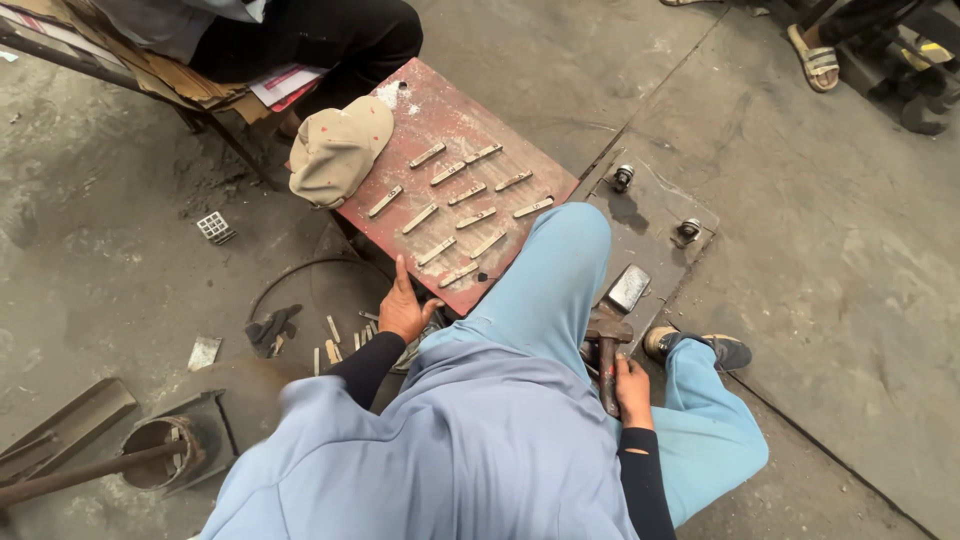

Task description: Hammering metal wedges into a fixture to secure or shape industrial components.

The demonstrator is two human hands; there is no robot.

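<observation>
My right hand [632,392] grips the hammer [608,345] low beside my knee, while my left hand [403,312], open and holding nothing, rests at the near edge of the red counter [400,215], perhaps bracing, below rows of metal strips [462,210].

Grimy concrete floor [820,250], daylight
</observation>
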